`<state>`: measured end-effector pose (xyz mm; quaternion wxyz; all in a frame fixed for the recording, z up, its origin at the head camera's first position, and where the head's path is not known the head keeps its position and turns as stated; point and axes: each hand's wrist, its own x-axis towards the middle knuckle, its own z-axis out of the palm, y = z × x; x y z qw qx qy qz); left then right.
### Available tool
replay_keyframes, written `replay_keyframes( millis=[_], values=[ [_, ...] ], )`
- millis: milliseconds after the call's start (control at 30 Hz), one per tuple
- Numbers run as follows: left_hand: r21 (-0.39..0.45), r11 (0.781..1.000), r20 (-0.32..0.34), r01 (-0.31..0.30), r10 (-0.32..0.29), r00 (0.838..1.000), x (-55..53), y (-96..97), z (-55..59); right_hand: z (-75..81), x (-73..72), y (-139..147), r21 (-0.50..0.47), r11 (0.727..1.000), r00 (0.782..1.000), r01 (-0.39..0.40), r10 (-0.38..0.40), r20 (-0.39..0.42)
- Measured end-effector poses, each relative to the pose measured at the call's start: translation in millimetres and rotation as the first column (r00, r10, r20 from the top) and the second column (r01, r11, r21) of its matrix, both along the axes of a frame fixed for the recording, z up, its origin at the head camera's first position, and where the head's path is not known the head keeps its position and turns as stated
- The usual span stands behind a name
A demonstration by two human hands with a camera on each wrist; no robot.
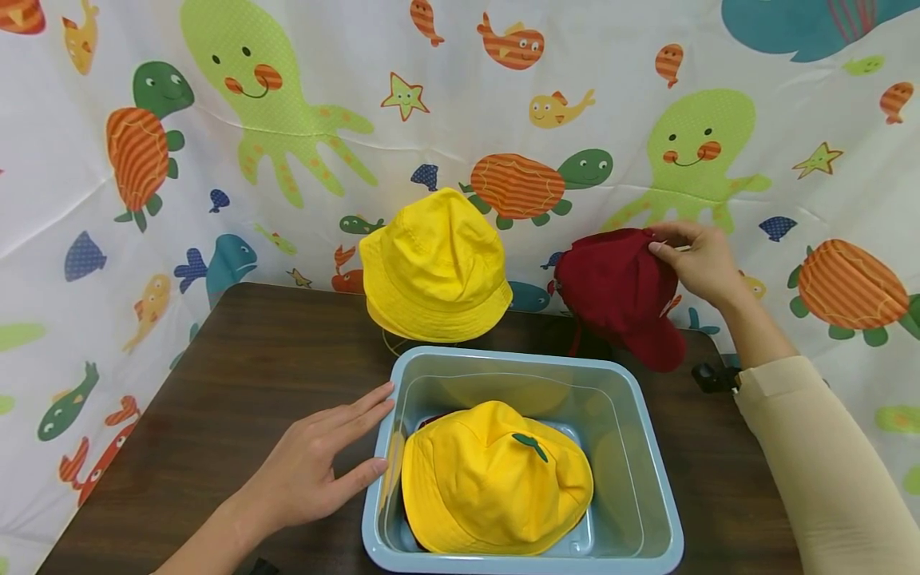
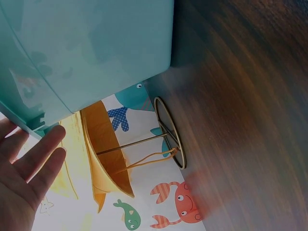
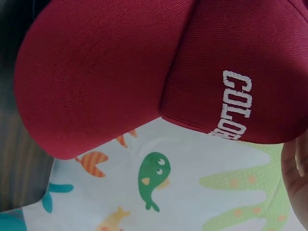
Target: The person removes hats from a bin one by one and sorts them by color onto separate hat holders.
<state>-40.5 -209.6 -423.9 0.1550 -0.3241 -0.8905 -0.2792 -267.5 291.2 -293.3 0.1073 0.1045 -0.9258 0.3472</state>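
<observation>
- Right hand [image 1: 695, 259] pinches red cap [image 1: 614, 279], one o'clock from blue bin [image 1: 628, 471]; gentle grip should preserve shape.
- Left hand [image 1: 323, 459], fingers extended, grasps nothing at nine o'clock.

Beige right sleeve [image 1: 826, 455], black wrist device [image 1: 714, 378]

Dark wood-grain table [image 1: 287, 359], blue tub [image 1: 517, 357], wire stand [image 2: 144, 140]

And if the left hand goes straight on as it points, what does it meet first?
The left hand would likely meet the blue bin first, at its rim; they may already touch.
</observation>
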Motion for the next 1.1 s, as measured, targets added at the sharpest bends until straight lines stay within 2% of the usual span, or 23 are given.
replay_keyframes(
  millis=[400,733,1100],
  values=[
    [0.003,1.000,-0.001,-0.003,0.003,1.000,0.1,0.0,-1.2,-4.7,2.7,2.8,0.018,0.999,0.997,-0.045,0.043,0.066],
    [0.006,1.000,-0.002,-0.003,0.003,1.000,0.7,0.1,-2.5,-7.5,3.5,3.4,0.026,0.998,0.996,-0.061,0.059,0.074],
    [0.007,1.000,-0.001,-0.002,0.002,1.000,0.2,0.0,-1.9,3.8,10.3,2.2,-0.001,0.998,0.996,-0.062,0.062,0.065]
  ],
)
